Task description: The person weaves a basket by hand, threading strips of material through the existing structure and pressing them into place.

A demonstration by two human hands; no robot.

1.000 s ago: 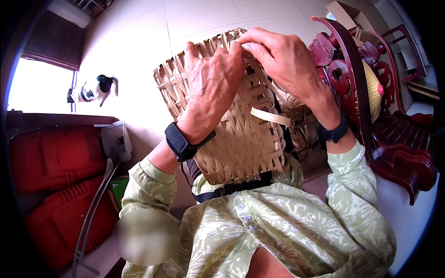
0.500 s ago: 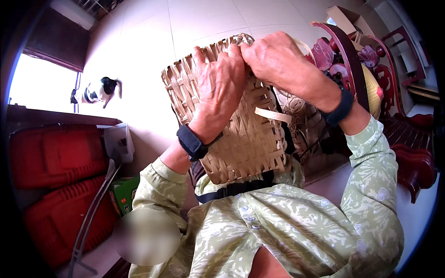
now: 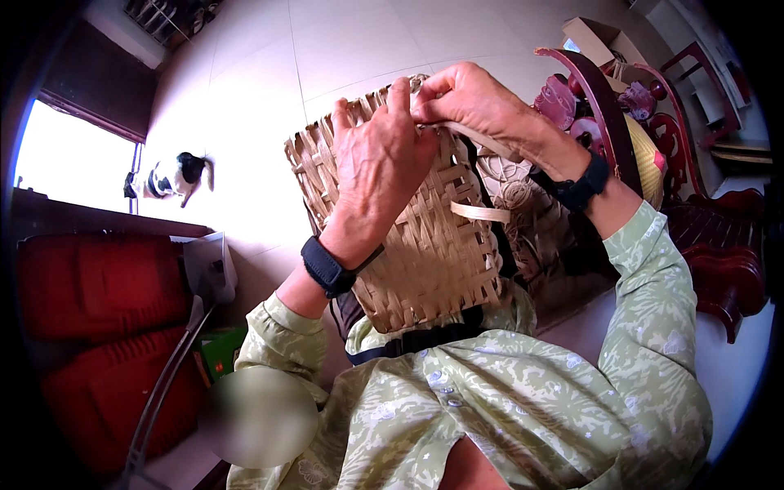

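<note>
A tan basket (image 3: 433, 269), woven from flat strips, rests against my lap with its far edge raised. My left hand (image 3: 380, 159) grips that far edge, its fingers bent over the rim and its palm against the weave. Close beside it, at the far right corner, my right hand (image 3: 478, 102) pinches a flat weaving strip (image 3: 482, 140), which runs back under the palm toward the wrist. Another loose strip end (image 3: 480, 213) sticks out from the basket's right side. What the fingertips do behind the rim is hidden.
Coiled strips (image 3: 516, 196) lie right of the basket. A carved dark-red chair (image 3: 723, 261) and a cardboard box (image 3: 590, 39) stand further right. At left are red ribbed plastic pieces (image 3: 98, 286), a green box (image 3: 219, 353) and a black-and-white animal (image 3: 173, 177) on the pale floor.
My right hand has shifted slightly left and turned, and a strip now shows running from its fingers. The basket and my left hand have barely moved.
</note>
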